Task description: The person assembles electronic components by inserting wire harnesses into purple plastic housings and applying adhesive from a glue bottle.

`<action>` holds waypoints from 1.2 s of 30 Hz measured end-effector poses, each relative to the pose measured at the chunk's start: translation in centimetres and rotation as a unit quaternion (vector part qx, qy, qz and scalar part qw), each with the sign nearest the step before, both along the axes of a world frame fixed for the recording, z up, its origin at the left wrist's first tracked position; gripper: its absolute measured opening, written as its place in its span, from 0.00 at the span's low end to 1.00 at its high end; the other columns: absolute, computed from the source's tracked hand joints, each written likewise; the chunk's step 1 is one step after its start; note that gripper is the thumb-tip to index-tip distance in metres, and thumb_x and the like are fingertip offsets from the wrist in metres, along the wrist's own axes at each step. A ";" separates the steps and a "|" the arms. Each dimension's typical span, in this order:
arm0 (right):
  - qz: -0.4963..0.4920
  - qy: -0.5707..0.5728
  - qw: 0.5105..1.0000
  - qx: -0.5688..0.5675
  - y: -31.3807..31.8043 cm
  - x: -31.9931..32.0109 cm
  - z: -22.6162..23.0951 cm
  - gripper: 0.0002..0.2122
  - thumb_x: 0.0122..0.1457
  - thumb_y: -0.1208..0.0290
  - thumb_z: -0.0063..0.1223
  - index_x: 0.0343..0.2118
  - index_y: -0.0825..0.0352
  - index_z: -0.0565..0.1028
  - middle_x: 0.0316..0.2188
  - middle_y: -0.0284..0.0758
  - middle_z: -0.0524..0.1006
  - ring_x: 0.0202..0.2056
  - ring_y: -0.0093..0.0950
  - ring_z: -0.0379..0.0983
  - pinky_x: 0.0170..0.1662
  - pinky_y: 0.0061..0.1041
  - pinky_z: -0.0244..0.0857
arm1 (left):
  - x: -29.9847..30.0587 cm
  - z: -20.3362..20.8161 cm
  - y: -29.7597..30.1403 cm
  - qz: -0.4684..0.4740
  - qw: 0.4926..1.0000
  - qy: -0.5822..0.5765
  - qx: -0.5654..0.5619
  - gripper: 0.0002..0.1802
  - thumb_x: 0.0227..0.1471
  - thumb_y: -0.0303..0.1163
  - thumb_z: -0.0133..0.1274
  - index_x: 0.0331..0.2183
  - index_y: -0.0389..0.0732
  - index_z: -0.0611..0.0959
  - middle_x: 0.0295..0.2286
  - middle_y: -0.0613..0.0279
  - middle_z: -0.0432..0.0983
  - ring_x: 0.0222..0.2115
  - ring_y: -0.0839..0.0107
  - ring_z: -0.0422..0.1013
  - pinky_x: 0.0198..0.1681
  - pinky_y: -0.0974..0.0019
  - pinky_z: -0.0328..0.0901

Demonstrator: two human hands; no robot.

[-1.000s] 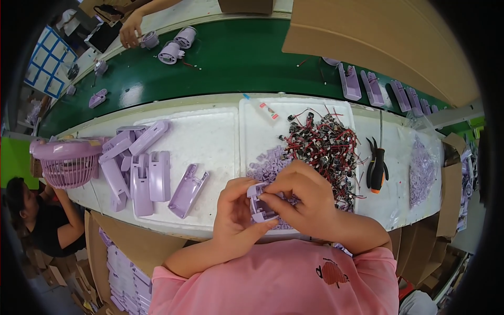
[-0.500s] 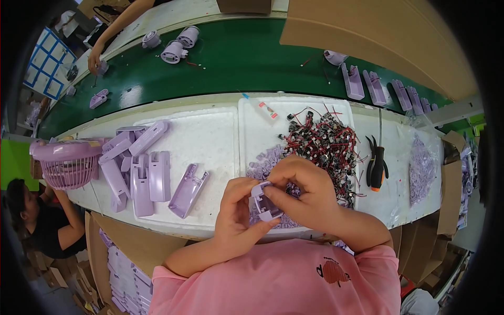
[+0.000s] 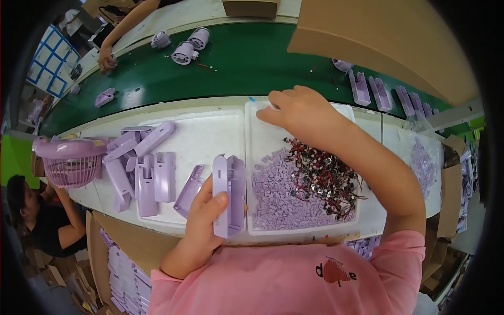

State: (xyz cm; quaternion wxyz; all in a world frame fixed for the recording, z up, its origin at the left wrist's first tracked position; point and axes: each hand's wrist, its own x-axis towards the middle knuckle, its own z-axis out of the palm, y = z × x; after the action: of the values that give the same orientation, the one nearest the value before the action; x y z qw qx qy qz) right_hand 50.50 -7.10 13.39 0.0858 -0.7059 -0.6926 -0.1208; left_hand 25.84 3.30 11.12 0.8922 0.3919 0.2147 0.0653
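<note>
My left hand [image 3: 201,214] is closed round a long lilac plastic housing [image 3: 221,197], its hollow side turned to the right. The thumb lies across its front face. At the far edge of the right-hand white tray [image 3: 249,157], my right hand [image 3: 300,113] has its thumb and fingers closed round a small white bottle with a thin blue tip [image 3: 252,99]. Most of the bottle is hidden by the fingers. Beneath my right forearm lie a heap of small black parts with red wires [image 3: 325,181] and a spread of tiny lilac pieces [image 3: 278,197].
Several lilac housings [image 3: 146,184] lie on the left-hand white tray, near a lilac basket [image 3: 71,163]. Beyond runs a green belt [image 3: 236,58] carrying round and long lilac parts. A co-worker's hand [image 3: 107,62] is at its far left. A cardboard box [image 3: 367,37] overhangs the far right.
My right hand has left the housing and reached forward to the small bottle. My left hand has moved left and turned the housing lengthwise. My forearm now covers the pliers and screwdriver.
</note>
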 end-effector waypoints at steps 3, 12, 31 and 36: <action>0.054 -0.070 0.994 -0.071 1.0 1.6 -2.6 0.09 0.45 0.76 0.49 0.32 0.60 0.73 0.28 0.34 0.70 0.31 0.30 0.70 0.34 0.29 0.62 | 0.0 -0.2 0.5 -0.002 1.000 0.001 -0.025 0.30 0.49 0.40 0.51 0.51 0.36 0.64 0.32 0.59 0.71 0.29 0.71 0.71 0.29 0.68 0.66; -0.013 0.049 0.997 -0.059 0.8 0.2 0.0 0.12 0.41 0.78 0.57 0.32 0.63 0.72 0.27 0.36 0.71 0.29 0.35 0.70 0.33 0.29 0.64 | 0.3 -0.7 0.5 -0.013 0.999 -0.012 -0.036 0.31 0.49 0.40 0.53 0.52 0.37 0.64 0.33 0.61 0.71 0.29 0.72 0.71 0.31 0.68 0.66; -0.018 0.604 0.785 0.139 -4.2 -8.1 3.2 0.08 0.47 0.78 0.57 0.32 0.72 0.76 0.25 0.36 0.77 0.25 0.20 0.73 0.25 0.17 0.64 | 1.2 0.9 -1.6 -0.024 0.998 0.016 0.061 0.40 0.42 0.47 0.60 0.51 0.37 0.63 0.33 0.57 0.72 0.30 0.70 0.71 0.32 0.70 0.67; -0.012 0.603 0.784 0.145 -4.0 -8.2 3.0 0.08 0.47 0.78 0.57 0.31 0.72 0.75 0.24 0.36 0.77 0.24 0.19 0.72 0.24 0.17 0.63 | 1.0 0.9 -1.5 -0.033 0.997 0.009 0.065 0.40 0.42 0.47 0.60 0.51 0.37 0.63 0.33 0.57 0.72 0.29 0.70 0.71 0.31 0.69 0.67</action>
State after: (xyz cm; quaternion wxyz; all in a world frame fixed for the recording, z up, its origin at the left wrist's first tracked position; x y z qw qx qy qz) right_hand 42.30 -11.13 16.39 0.5862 -0.6223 -0.4651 0.2297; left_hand 26.86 1.77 12.02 0.8646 0.4566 0.2047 0.0459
